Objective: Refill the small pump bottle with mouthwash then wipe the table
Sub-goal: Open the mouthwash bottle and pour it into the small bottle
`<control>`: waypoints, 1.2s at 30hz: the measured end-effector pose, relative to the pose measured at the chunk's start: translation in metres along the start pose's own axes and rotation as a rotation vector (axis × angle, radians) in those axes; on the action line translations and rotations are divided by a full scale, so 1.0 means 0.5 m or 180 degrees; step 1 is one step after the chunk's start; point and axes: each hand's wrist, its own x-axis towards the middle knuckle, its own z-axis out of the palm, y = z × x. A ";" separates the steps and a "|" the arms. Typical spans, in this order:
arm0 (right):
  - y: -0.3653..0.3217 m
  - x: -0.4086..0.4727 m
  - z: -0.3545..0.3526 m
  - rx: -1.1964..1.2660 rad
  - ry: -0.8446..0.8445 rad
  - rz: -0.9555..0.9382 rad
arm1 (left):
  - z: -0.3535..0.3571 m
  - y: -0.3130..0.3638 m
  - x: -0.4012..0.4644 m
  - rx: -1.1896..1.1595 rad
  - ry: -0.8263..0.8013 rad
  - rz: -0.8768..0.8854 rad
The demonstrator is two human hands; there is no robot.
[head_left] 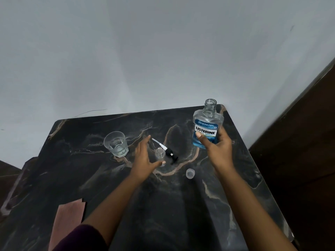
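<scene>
Looks like a home room, maybe a bedroom or washroom corner: dark marble-patterned table [235,178] against a plain pale wall [145,51], dark wooden panel [299,142] at right, a mouthwash bottle [208,126] and drinking glass [117,144] on hand.

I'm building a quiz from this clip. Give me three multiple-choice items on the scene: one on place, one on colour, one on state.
1. Where is the pump head?
A. on the small bottle
B. lying on the table
C. in the glass

2. What colour is the mouthwash?
A. green
B. purple
C. blue

3. The mouthwash bottle is:
A. open, held
B. capped, standing
C. tipped over

Key: B, it lies beside the small bottle; C, blue liquid shows through; A, its neck is bare and the right hand grips it.
</scene>
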 end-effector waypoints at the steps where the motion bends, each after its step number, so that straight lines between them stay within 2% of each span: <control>1: 0.000 0.000 0.003 -0.0002 -0.0018 0.0005 | 0.004 -0.007 0.005 -0.0033 -0.0181 -0.0087; 5: 0.006 -0.004 0.016 0.0002 -0.0075 0.0046 | 0.029 -0.027 0.016 -0.0204 -0.0759 -0.0099; 8: 0.006 -0.005 0.022 0.0025 -0.0152 0.0043 | 0.049 -0.028 0.015 -0.0287 -0.0910 -0.0035; 16: -0.035 0.006 0.045 -0.0234 -0.0325 -0.0055 | 0.012 0.050 0.023 -0.0708 -0.0340 0.0059; 22: -0.139 0.033 0.086 -0.0633 -0.0428 -0.0501 | -0.163 0.221 0.070 -0.0754 0.0088 0.0668; 27: -0.242 0.040 0.108 -0.1230 -0.0487 -0.0993 | -0.296 0.306 0.076 -0.0856 0.0436 0.0907; 36: -0.342 -0.001 0.115 -0.2193 -0.0460 -0.1778 | -0.381 0.322 0.025 -0.1294 0.0403 0.1021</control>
